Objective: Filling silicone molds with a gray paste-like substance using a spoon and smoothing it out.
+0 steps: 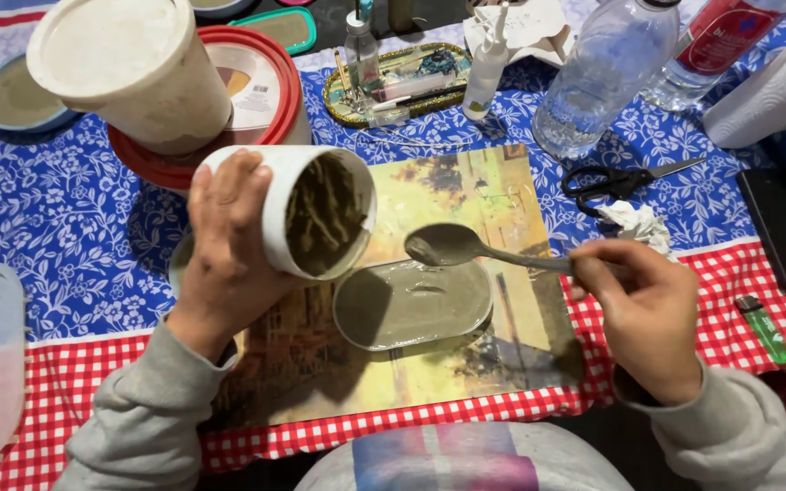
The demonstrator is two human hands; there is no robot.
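Spillage risk: tilted tub (307,214) was gripped by left hand (225,241), loaded spoon (452,245) pinched by right hand (639,300) above filled oval mould (411,305); grey mix could be dripped onto picture mat (448,195).

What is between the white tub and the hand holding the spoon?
In the head view, the spoon's grey-coated bowl lies between the white tub and the right hand.
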